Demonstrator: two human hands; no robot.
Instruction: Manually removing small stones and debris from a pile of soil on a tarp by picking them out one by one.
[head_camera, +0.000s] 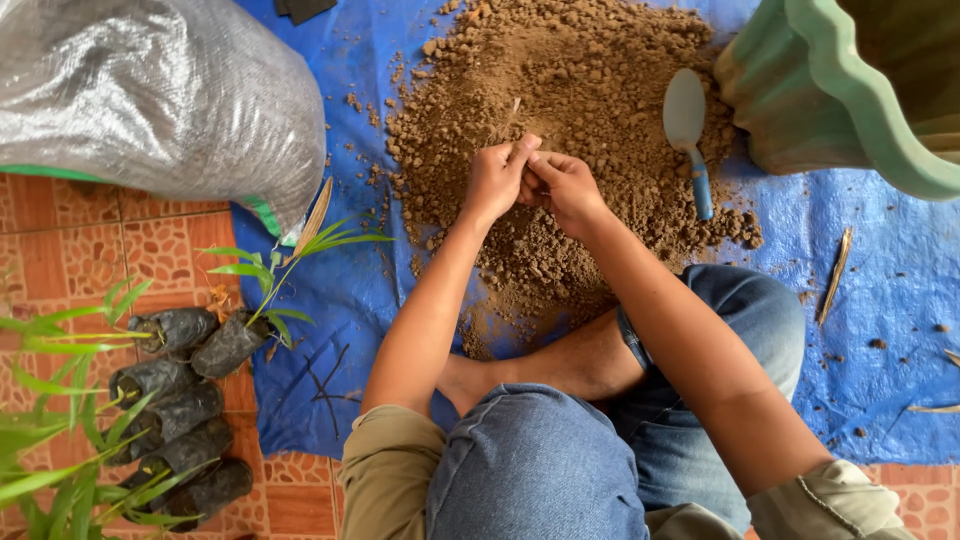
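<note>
Left hand (495, 180) and right hand (563, 185) met above the soil heap (580, 120), fingertips pinched together on a small, indistinct bit; trowel (688, 135) lay on the heap.

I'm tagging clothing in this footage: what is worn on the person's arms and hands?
Both forearms are bare. Olive-khaki sleeves are rolled or pushed up around the elbows. The left hand and right hand wear no gloves; no rings, watch or bracelets are visible.

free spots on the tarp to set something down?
Bare blue tarp right of the soil pile, below the green pot, with scattered bits. A smaller patch lies between the grey sack and the pile. Crowded: the seedling bags lower left and around both hands.
</note>
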